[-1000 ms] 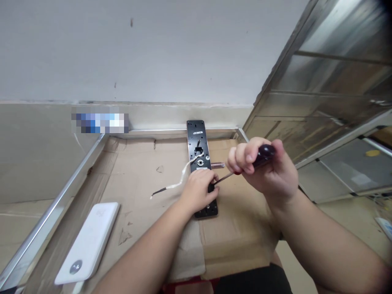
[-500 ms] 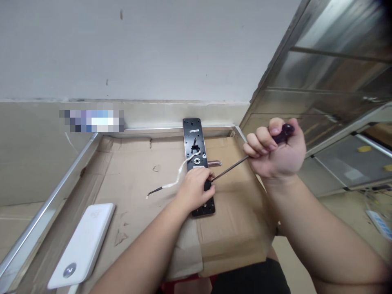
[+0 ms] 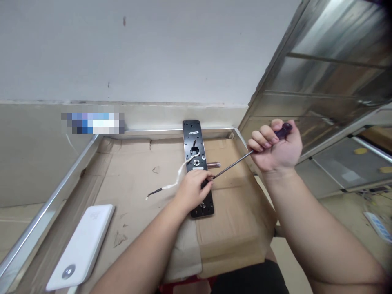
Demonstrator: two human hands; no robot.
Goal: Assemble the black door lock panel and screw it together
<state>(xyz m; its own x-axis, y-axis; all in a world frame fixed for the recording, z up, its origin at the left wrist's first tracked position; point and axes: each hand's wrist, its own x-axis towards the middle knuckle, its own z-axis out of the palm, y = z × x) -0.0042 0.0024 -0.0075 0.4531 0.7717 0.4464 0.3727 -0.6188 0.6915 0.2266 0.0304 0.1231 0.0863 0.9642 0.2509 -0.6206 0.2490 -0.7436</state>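
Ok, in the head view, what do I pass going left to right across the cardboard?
White rectangular device, thin wire with a black end, black lock plate, screwdriver shaft, right hand.

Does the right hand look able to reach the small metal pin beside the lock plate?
Probably yes: the right hand is close to the metal pin, with only cardboard between them, but its grip is full with the screwdriver.
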